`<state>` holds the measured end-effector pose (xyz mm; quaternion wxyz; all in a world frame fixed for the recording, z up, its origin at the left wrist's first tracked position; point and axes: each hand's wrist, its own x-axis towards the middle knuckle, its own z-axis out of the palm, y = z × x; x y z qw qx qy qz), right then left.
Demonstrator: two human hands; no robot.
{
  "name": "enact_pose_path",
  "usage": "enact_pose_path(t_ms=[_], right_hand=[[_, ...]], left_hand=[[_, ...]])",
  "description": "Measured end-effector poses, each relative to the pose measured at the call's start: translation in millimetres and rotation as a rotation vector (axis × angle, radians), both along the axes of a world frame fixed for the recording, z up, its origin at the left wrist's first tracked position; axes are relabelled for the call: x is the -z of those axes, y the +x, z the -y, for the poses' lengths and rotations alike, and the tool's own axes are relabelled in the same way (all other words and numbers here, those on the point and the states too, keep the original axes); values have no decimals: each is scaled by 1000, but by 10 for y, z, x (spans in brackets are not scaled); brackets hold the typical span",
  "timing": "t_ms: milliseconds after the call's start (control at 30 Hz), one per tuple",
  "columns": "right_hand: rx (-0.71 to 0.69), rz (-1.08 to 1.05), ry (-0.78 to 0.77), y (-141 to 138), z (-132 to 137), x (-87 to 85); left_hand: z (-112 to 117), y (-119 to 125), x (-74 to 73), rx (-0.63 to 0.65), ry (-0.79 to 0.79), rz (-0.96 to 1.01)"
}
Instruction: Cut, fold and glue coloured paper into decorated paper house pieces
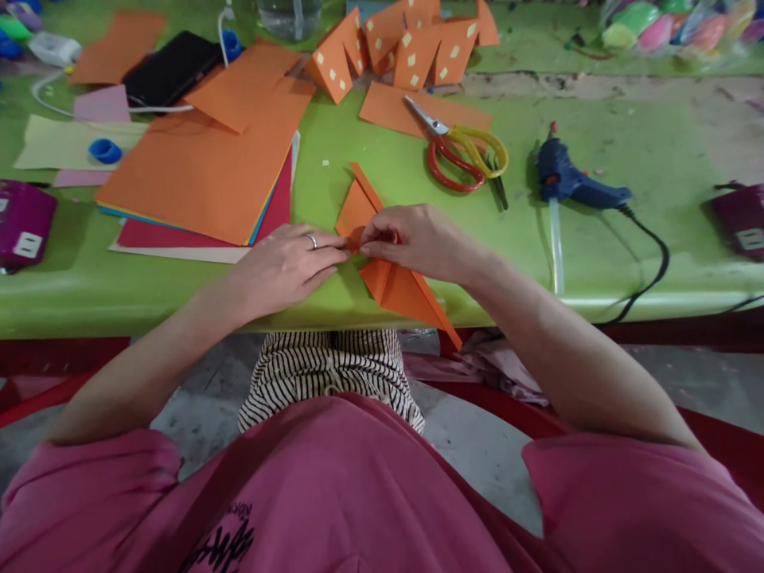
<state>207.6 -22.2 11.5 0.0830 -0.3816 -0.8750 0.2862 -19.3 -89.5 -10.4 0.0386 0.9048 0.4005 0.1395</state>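
Note:
A folded piece of orange paper (406, 293) lies near the front edge of the green table, with one pointed corner reaching past the edge. My right hand (411, 239) pinches the paper around its middle, thumb and fingers together. From the left, my left hand (295, 259), with a ring on one finger, reaches its fingertips to the same spot; they press on the paper's left side. The exact grip of the left fingertips is partly hidden. Just above the hands lie scissors (457, 167) with one red and one yellow handle.
At left is a stack of coloured paper (196, 183), with a black phone (173, 68) behind it. A blue glue gun (576, 179) and its cord lie at right. Orange paper shapes with pale squares (411, 64) stand at the back. Purple boxes (25, 219) flank the workspace.

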Motion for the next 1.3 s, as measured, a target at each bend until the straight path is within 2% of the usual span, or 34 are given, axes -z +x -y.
enact_pose_path(t_ms=[167,333,567,767,1000,1133,1300], right_hand=[[-27,68,0,-53,-74,-36],[-78,116,-10,-92,-157,-78],[-141,2,-41,-20,-136,-27],[-151,-61,63,-26,-15,24],[-192,-67,95,-63,-17,46],[-179,-2,59,-94,-48,31],[-75,-18,-54,-105,-73,-22]], left_hand=[[29,15,-26,-38,17,-53],[49,24,-46,0,96,-114],[39,29,-12,-27,77,-79],[10,25,5,-11,71,-57],[14,37,-56,12,92,-110],[16,48,-85,16,75,-117],[10,36,-80,28,82,-141]])
